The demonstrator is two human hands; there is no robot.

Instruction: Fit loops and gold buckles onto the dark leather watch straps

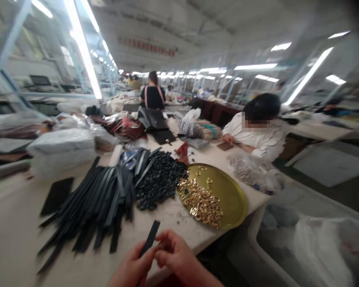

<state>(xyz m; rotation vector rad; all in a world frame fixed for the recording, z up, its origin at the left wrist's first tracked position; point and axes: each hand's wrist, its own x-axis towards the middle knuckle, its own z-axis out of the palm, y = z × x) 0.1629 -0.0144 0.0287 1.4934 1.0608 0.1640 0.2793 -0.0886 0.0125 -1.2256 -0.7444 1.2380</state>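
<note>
My left hand point(134, 264) is closed around a black strap point(150, 238), whose flat end sticks up past the fingers. Close beside it, my right hand point(177, 255) has its thumb and fingers pinched together; whatever they hold, if anything, is too small and blurred to name. Ahead on the table point(170, 215) lies a heap of black rings point(160, 179). Right of that heap, a round gold-coloured tray point(231, 191) bears a pile of small gold metal fittings point(202, 201). Many more black straps point(97, 203) are fanned out to the left.
A black flat piece point(56, 196) and a plastic-wrapped bundle point(62, 149) lie at left. Farther back is a black bag point(152, 119). A co-worker in white point(257, 135) sits at right, behind a clear bag point(253, 171). A large bin point(257, 235) stands below the table's right edge.
</note>
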